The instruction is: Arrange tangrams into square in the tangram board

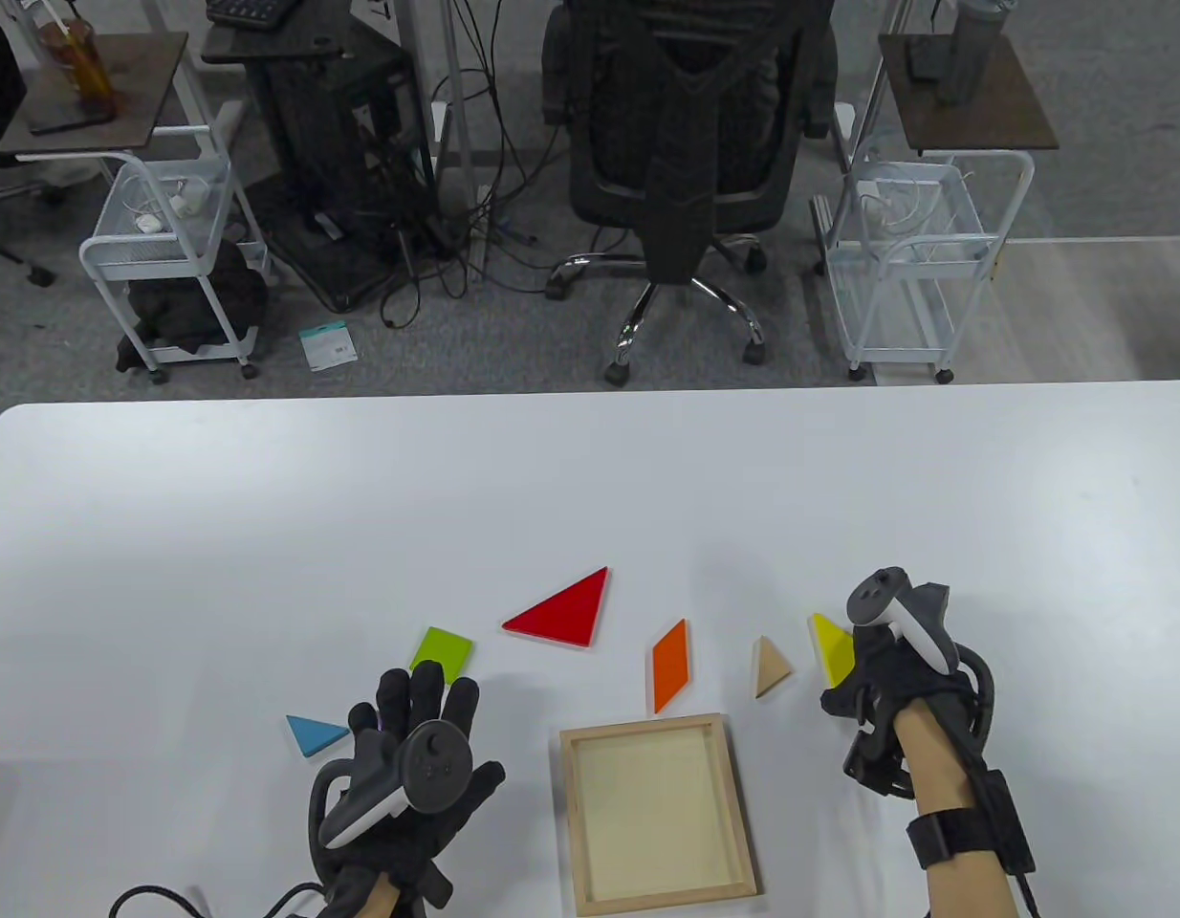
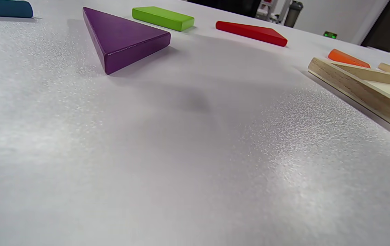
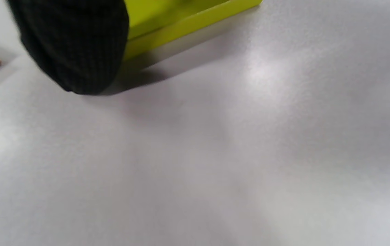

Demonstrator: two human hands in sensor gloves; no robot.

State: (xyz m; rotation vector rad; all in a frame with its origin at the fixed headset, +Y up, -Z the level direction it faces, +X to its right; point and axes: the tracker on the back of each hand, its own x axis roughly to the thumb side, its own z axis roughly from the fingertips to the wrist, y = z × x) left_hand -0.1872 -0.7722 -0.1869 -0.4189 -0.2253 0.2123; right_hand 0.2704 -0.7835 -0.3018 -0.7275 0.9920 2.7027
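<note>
- Blue triangle (image 1: 315, 734): small, flat on the worktop toward the near edge, furthest left. Judged light, stiff wood; take by its edges.
- Left hand (image 1: 413, 755): grip slack, fingers straight over the worktop, holding nothing.
- Purple triangle (image 2: 123, 37): clear only in the left wrist view, lying flat; in the table view the left hand covers it. Thick painted slab, likely slick on top; pinch across two edges.
- Green square (image 1: 442, 654): just beyond the left fingertips, flat.
- Red triangle (image 1: 563, 612): largest piece on view, toward the worktop's middle. Wide; judged best slid or lifted by its long edge.
- Tangram board (image 1: 735, 794): shallow wooden tray at the near edge, nothing in it yet.
- Orange parallelogram (image 1: 669, 666): just past the board's far rim.
- Plain wooden triangle (image 1: 770, 666): small, right of the orange piece.
- Yellow triangle (image 1: 832, 646): partly under the right hand.
- Right hand (image 1: 882, 669): one fingertip (image 3: 75, 44) touches the yellow piece's edge; whether the grip has closed on it cannot be told.
</note>
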